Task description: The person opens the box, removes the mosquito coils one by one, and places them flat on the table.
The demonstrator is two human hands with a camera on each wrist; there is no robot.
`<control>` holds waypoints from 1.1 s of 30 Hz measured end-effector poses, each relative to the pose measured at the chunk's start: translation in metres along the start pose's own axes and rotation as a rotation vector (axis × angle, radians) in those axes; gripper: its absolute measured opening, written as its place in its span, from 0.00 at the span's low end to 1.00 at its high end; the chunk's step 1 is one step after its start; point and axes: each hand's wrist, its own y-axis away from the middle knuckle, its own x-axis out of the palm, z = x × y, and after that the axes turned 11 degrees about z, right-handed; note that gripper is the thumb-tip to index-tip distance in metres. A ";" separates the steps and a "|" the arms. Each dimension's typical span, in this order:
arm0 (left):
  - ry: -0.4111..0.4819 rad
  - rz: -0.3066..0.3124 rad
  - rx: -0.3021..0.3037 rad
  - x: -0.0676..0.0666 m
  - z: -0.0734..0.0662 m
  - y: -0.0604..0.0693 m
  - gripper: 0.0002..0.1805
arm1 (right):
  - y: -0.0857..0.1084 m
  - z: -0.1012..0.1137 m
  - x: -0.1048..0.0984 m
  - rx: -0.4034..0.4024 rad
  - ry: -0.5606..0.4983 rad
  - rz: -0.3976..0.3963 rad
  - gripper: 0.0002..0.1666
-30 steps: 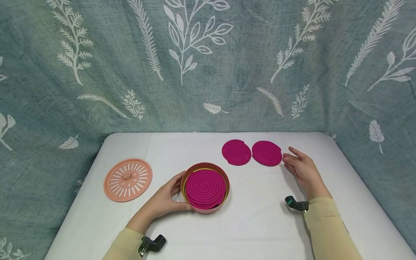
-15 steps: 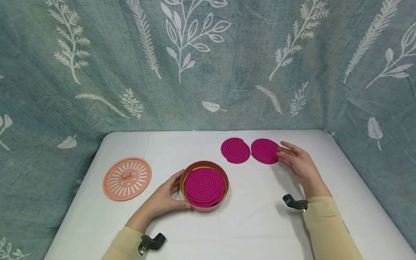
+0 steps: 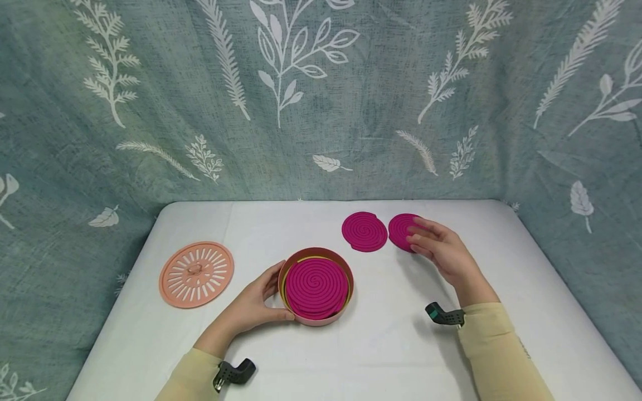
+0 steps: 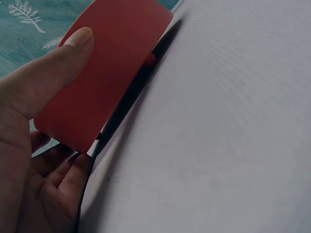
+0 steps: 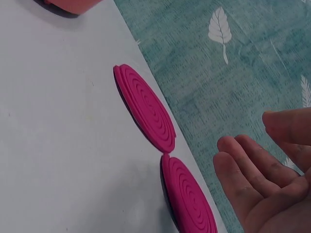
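My left hand (image 3: 253, 306) holds the side of a round reddish-pink tin (image 3: 316, 322), thumb on the near wall and fingers round the far side. In the left wrist view that thumb lies on the tin's wall (image 4: 109, 73). Magenta mosquito coils (image 3: 316, 287) fill the tin, inside a yellow inner rim. Two more coils lie flat at the back: the left coil (image 3: 364, 231) and the right coil (image 3: 399, 231). Over the right coil hovers my right hand (image 3: 446, 256), partly hiding it. Its fingers are loosely bent and hold nothing, apart from the coil in the right wrist view.
A peach slotted lid (image 3: 193, 284) with a small central knob lies left of the tin. All of it rests on a white-covered table (image 3: 381, 345). Behind hangs a teal leaf-patterned cloth (image 3: 381, 156).
My right hand has moved left from beside the right coil to over it. The left hand and the tin have stayed in place.
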 end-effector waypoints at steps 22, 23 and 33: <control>-0.004 0.010 -0.003 -0.002 -0.004 0.001 0.66 | -0.010 0.002 0.038 -0.012 0.090 0.152 0.32; -0.003 0.010 -0.006 -0.002 -0.004 0.001 0.66 | -0.011 0.002 0.040 -0.013 0.085 0.159 0.32; 0.007 0.008 -0.002 -0.002 -0.004 0.001 0.65 | -0.016 0.006 0.060 0.001 0.081 0.224 0.32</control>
